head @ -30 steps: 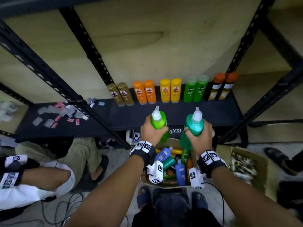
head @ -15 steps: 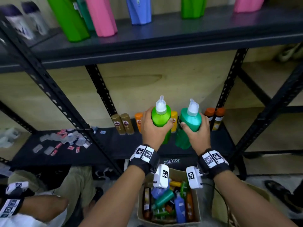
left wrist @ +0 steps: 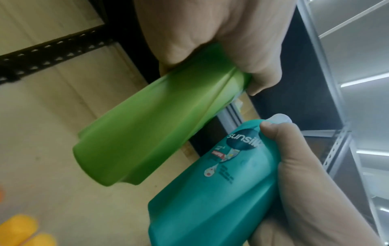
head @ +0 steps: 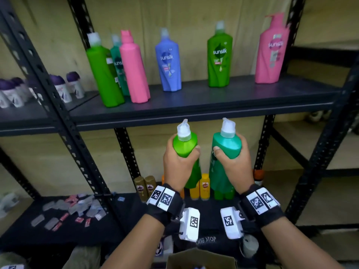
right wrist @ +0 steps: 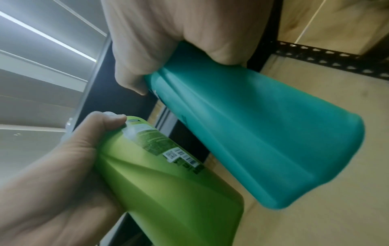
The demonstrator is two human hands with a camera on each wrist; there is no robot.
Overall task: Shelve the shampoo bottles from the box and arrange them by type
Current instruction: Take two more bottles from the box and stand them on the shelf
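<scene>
My left hand grips a light green shampoo bottle by its shoulder, cap up. My right hand grips a teal shampoo bottle the same way. Both bottles hang upright, side by side, just below the front edge of the upper shelf. The left wrist view shows the green bottle in my palm and the teal one beside it. In the right wrist view the teal bottle is above and the green bottle below. The cardboard box sits at the bottom edge.
On the upper shelf stand a green, a teal and a pink bottle at left, a blue one, a green one and a pink pump bottle. Small bottles line the lower shelf. Sachets lie at lower left.
Both hands have lifted the green and teal bottles up from over the box to just under the upper shelf. My view has tilted upward, bringing the upper shelf's bottles into sight.
</scene>
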